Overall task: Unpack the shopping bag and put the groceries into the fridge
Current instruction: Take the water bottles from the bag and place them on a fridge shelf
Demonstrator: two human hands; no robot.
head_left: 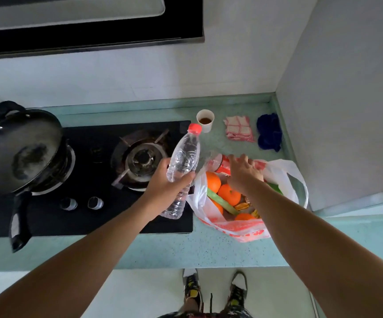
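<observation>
Teal counter (208, 251): L hand (165, 182) fingers wrap water bottle (185, 152) mid-body; R hand (243, 173) fingers loose on red pack (223, 165) in bag (284, 177).

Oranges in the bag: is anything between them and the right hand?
Nothing visible blocks them. The bag gapes open; the oranges lie uncovered beside the right hand, which is at a red-labelled bottle. A green vegetable lies across some.

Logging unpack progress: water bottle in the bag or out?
Out. The left hand grips the water bottle, tilted, over the gas hob, beside the shopping bag, not inside it.
</observation>
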